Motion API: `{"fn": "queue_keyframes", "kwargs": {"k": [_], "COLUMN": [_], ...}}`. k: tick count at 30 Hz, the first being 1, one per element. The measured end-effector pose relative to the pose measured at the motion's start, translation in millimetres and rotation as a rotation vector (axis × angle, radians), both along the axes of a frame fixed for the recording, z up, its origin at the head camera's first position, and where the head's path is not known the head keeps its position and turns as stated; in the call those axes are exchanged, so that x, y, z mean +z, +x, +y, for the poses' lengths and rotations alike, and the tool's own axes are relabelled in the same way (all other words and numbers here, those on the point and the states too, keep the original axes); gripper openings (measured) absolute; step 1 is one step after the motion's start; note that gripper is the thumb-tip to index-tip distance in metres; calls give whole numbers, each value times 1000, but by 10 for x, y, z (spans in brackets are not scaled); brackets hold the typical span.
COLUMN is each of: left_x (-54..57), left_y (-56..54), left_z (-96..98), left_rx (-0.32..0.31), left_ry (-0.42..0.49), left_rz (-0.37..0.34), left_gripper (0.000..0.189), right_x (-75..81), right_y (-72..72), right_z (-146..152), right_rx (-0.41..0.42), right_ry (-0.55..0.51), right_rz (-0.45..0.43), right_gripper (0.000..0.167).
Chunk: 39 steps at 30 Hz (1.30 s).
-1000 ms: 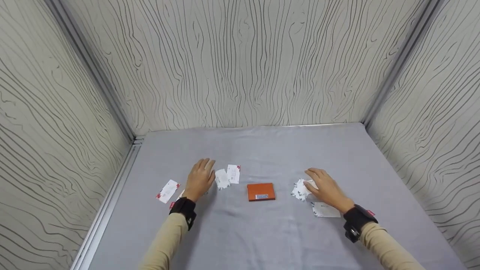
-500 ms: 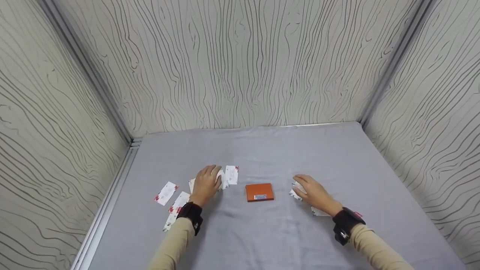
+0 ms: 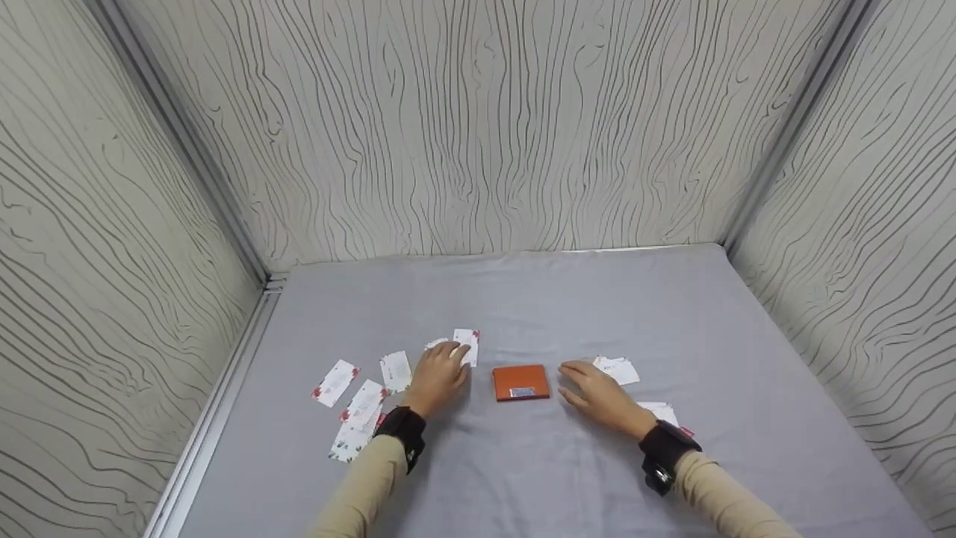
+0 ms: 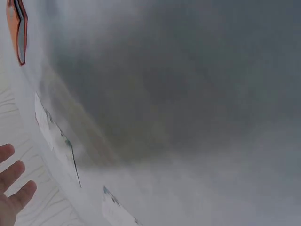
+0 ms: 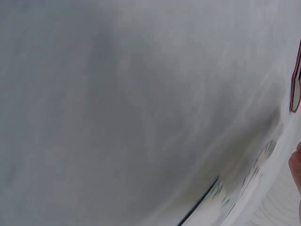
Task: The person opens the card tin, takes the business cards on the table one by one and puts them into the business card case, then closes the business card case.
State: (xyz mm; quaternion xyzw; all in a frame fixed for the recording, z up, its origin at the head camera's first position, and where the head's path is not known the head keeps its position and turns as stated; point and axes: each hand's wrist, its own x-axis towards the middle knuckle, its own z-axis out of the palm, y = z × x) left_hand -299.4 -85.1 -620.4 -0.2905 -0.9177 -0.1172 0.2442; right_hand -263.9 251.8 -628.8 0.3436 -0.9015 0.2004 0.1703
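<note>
An orange card case [image 3: 520, 382] with a silvery plate lies flat in the middle of the table in the head view. My left hand [image 3: 438, 381], fingers relaxed, is over a floral-edged white card, with a red-cornered card [image 3: 468, 342] at its fingertips. Just right of the case is my right hand [image 3: 603, 397], its fingers loosely bent around nothing. Beyond that hand lies a small pile of cards [image 3: 618, 369]; more cards [image 3: 660, 411] show partly behind its wrist. In the left wrist view, spread fingers [image 4: 21, 195] stand apart from the cards [image 4: 55, 136].
Farther left, several white cards are scattered: one card [image 3: 335, 383] alone, an upright card [image 3: 396, 371], and an overlapping pair [image 3: 364, 401]. A grey cloth [image 3: 523, 299] covers the table. Wood-patterned walls [image 3: 478, 134] rise behind and on both sides.
My left hand has shifted right across the cards, uncovering those on the left. My right hand has moved left off the card pile toward the orange card case, which has stayed put.
</note>
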Motion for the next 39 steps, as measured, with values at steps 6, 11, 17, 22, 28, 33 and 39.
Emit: {"fn": "queue_keyframes", "kwargs": {"k": [6, 11, 17, 22, 28, 33, 39], "left_x": [-36, -58, -71, -84, -134, -161, -154], "left_y": [26, 66, 104, 125, 169, 174, 135], "left_z": [165, 280, 378, 433, 425, 435, 464], "left_rx": [-102, -146, -186, -212, -202, -178, -171], "left_ry": [25, -4, -26, -40, -68, -87, -99], "left_rz": [-98, -149, -185, -207, -245, -241, -264], "left_gripper": [31, 33, 39, 44, 48, 46, 43], "right_x": [-23, -63, -88, -135, -156, -165, -174], "right_y": [32, 37, 56, 50, 35, 29, 50], "right_z": [-145, -200, -246, -272, -292, -295, -321], "right_rx": [22, -5, -31, -61, -42, -48, -80], "right_ry": [19, 35, 13, -12, -33, 5, 22], "right_rz": [-35, -65, -116, -106, -121, -90, -63], "right_gripper": [41, 39, 35, 32, 29, 28, 26]}}
